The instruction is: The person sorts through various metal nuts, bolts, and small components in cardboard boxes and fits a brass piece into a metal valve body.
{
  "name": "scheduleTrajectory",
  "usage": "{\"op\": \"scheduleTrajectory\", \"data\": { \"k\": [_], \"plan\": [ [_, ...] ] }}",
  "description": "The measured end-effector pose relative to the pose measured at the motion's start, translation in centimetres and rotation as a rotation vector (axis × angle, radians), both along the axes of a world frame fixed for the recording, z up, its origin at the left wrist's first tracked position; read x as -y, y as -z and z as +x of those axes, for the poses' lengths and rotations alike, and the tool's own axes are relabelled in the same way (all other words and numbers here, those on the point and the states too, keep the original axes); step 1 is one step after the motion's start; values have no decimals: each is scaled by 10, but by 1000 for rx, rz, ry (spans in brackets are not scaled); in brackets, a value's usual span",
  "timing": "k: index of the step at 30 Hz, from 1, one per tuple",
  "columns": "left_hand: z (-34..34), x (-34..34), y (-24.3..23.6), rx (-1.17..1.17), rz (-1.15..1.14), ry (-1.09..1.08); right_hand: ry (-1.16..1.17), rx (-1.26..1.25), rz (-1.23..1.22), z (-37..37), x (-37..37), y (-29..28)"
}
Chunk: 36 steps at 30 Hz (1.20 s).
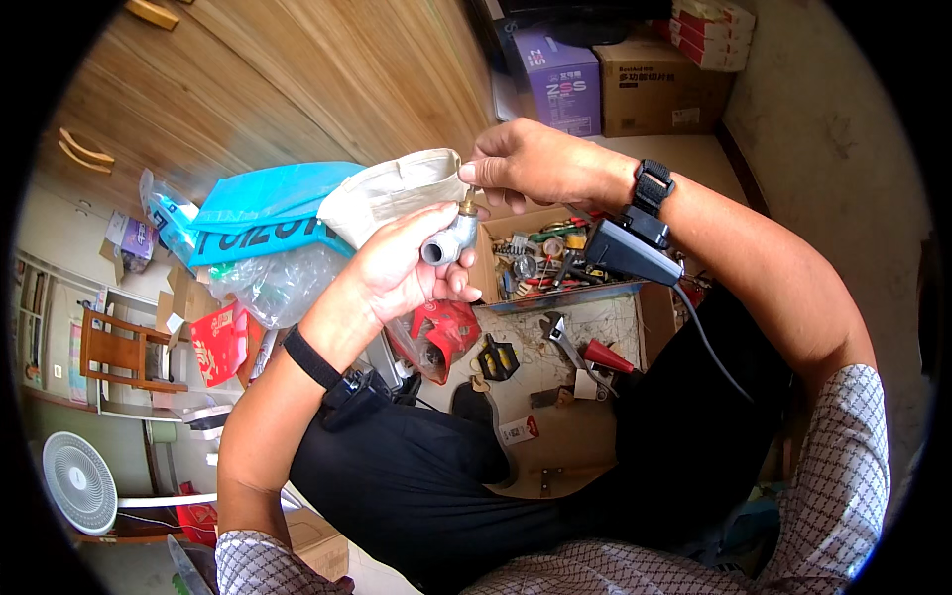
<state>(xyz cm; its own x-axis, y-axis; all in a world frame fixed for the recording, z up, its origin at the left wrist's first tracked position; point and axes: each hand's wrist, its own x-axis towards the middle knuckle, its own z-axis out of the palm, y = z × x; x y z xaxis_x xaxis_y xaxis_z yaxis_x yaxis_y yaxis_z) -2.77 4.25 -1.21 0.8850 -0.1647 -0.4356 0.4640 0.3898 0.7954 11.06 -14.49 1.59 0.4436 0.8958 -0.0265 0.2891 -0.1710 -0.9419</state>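
My left hand (402, 256) is closed round a grey metal-looking pipe fitting (454, 238), whose round open end faces me. A brass-coloured stem (467, 204) rises from its top. Thumb and fingers of my right hand (511, 167) are pinched together at the upper end of that stem. The exact contact is partly hidden by the fingers. Just behind both hands stands a cream cloth bag (397, 193) with its mouth open, its rim close to my right fingertips.
A box of mixed tools (555, 260) lies beyond my hands. An adjustable wrench (560, 337), a black-and-yellow pedal (498, 359) and a red plastic bag (446, 332) rest on the floor. Blue bags (273, 198) are at left, by the wooden cabinet (268, 89); a white fan (79, 483) is lower left.
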Motion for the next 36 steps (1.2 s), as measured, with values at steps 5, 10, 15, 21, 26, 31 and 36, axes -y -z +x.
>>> {"op": "scheduleTrajectory", "data": {
  "k": [5,10,15,21,26,31,36],
  "plan": [
    [3,-2,2,-20,-42,9,-36,66,-15,2,-1,6],
    [2,-1,3,-16,-10,6,-76,83,-2,6,-3,9],
    [1,-1,1,-31,-1,2,-86,110,7,8,-4,12],
    [0,2,0,-44,4,-37,-38,93,-38,0,-1,2],
    [1,3,0,-27,20,8,-56,91,-59,-2,-2,4],
    [1,3,-1,-34,7,3,-95,100,-31,2,-4,7],
    [1,2,1,-36,8,1,-99,68,-9,2,-3,8]
  ]
}}
